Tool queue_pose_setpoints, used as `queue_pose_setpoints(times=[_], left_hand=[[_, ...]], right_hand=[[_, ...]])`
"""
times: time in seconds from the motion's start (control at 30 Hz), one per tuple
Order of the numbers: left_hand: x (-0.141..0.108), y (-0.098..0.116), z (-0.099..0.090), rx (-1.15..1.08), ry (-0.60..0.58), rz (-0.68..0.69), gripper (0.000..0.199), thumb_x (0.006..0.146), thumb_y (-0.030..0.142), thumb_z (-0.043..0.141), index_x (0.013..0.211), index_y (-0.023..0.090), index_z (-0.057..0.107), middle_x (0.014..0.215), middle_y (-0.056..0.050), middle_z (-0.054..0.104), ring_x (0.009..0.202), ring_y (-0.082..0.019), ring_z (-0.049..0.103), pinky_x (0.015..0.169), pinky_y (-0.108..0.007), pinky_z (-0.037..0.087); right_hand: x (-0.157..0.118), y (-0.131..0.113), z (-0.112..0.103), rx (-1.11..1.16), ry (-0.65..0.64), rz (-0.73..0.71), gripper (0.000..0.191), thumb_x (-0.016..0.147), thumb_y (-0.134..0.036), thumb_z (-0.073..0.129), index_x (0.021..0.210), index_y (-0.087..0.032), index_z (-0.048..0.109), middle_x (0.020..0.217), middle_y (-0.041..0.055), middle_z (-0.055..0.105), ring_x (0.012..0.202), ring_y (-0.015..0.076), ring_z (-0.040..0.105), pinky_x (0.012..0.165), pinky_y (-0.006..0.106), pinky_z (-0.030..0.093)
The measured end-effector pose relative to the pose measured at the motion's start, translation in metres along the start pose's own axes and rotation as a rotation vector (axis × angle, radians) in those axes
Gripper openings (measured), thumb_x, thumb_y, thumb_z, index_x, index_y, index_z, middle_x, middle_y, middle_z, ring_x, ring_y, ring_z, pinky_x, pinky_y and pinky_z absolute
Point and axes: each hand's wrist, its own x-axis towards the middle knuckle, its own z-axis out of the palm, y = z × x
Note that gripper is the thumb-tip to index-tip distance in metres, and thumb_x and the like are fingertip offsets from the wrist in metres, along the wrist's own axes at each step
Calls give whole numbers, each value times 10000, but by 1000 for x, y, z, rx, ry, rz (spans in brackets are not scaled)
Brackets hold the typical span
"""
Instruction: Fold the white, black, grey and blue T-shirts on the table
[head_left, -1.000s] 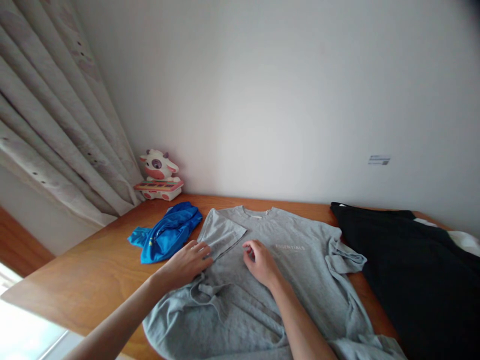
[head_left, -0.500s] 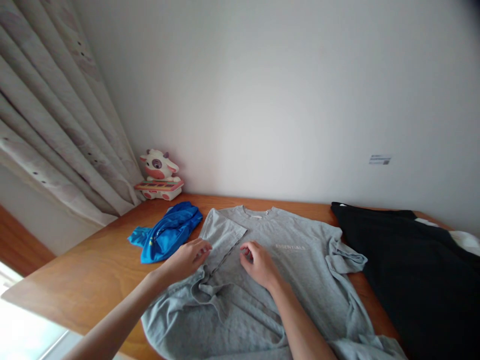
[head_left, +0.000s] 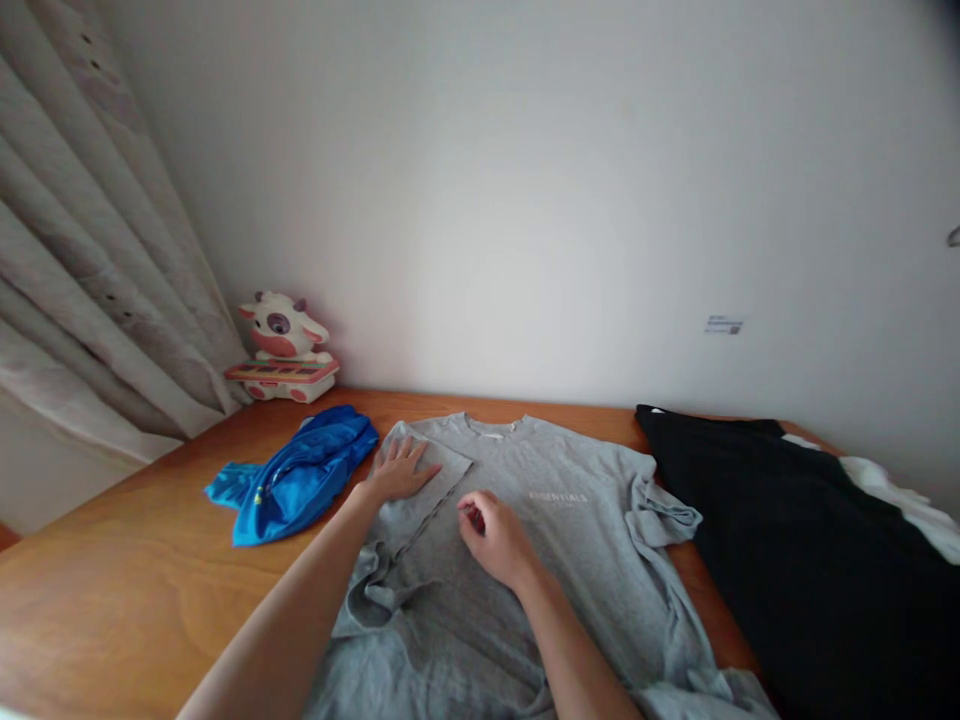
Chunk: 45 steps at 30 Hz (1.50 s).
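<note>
A grey T-shirt (head_left: 570, 540) with pale "ESSENTIALS" lettering lies spread on the wooden table, collar toward the wall. Its left sleeve (head_left: 442, 462) is folded inward over the chest, while the right sleeve (head_left: 664, 512) lies bunched. My left hand (head_left: 401, 472) rests flat on the folded sleeve, fingers spread. Over the shirt's middle, my right hand (head_left: 495, 540) is loosely closed with curled fingers, and no cloth shows in it. Rumpled folds of the shirt lie between my forearms, and its lower part runs out of view.
A crumpled blue garment (head_left: 304, 475) lies left of the shirt on the wooden table (head_left: 112, 570). Behind it stands a cow-shaped toy keyboard (head_left: 285, 350) near the curtain (head_left: 97, 250). On the right are a black garment (head_left: 810, 550) and white cloth (head_left: 900, 500). A wall closes the back.
My left hand has moved forward and flattened onto the folded sleeve, its fingers now spread. My right hand stays curled over the shirt's middle. The view has shifted slightly right.
</note>
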Motion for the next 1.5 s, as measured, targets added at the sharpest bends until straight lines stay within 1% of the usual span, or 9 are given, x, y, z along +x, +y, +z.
queue_pose_setpoints(times=[0.17, 0.27, 0.53, 0.7, 0.83, 1.07, 1.27, 1.37, 1.5], left_hand=[[22, 6, 3, -21, -59, -185, 1104, 692, 962, 371, 1591, 331, 259, 1691, -159, 119, 1519, -499, 70, 1120, -769, 104], [27, 14, 6, 9, 16, -190, 1080, 704, 963, 335, 1577, 329, 302, 1682, -169, 163, 1512, -507, 108, 1141, -737, 70], [27, 17, 9, 95, 123, -109, 817, 924, 741, 288, 1578, 251, 319, 1641, -217, 265, 1494, -481, 221, 1127, -729, 143], [12, 41, 8, 240, 292, -39, 660, 986, 469, 362, 1520, 86, 414, 1615, -242, 314, 1499, -421, 256, 1192, -614, 148], [-5, 58, 15, 94, 158, -97, 722, 977, 596, 306, 1540, 153, 397, 1629, -211, 303, 1482, -446, 282, 1121, -689, 248], [-14, 56, 11, 7, 74, -125, 800, 925, 746, 278, 1576, 284, 320, 1672, -146, 211, 1513, -487, 139, 1108, -774, 141], [-15, 55, 12, 45, 120, 39, 639, 1013, 542, 303, 1561, 220, 367, 1648, -191, 260, 1517, -438, 189, 1156, -704, 162], [-15, 58, 10, 28, 64, 178, 567, 1017, 509, 340, 1548, 314, 381, 1659, -133, 259, 1530, -399, 174, 1165, -698, 151], [-9, 59, 7, -97, -23, 170, 517, 1033, 505, 266, 1513, 393, 421, 1656, -79, 281, 1524, -421, 175, 1104, -786, 154]], right_hand=[[2, -1, -1, -6, -17, 12, 138, 888, -170, 582, 977, -213, 679, 887, 21, 721, 756, 137, 667, 700, 222, 482], [4, -1, 0, -4, -6, 4, 136, 891, -170, 580, 967, -216, 683, 878, 16, 723, 749, 131, 667, 701, 218, 476], [6, 2, 3, 6, 57, 17, 156, 877, -150, 578, 982, -213, 674, 882, 22, 721, 780, 150, 678, 738, 250, 503], [9, 4, 6, -5, 101, 42, 172, 868, -137, 579, 998, -210, 666, 895, 26, 718, 794, 154, 677, 751, 258, 505], [9, 5, 4, -25, 125, 44, 169, 856, -123, 584, 986, -202, 657, 883, 31, 715, 794, 160, 669, 754, 260, 501], [5, 5, 2, -102, 132, 89, 153, 855, -123, 579, 957, -212, 652, 857, 29, 710, 779, 168, 663, 757, 271, 493], [4, 7, 4, -121, 150, 89, 159, 851, -124, 581, 965, -208, 653, 858, 36, 712, 788, 176, 667, 758, 274, 495], [5, 7, 3, -90, 160, 99, 162, 841, -122, 586, 957, -214, 652, 863, 31, 714, 775, 170, 665, 744, 268, 499], [5, 8, 3, -18, 208, 109, 161, 841, -119, 568, 941, -215, 649, 888, 29, 718, 761, 160, 661, 737, 264, 507]])
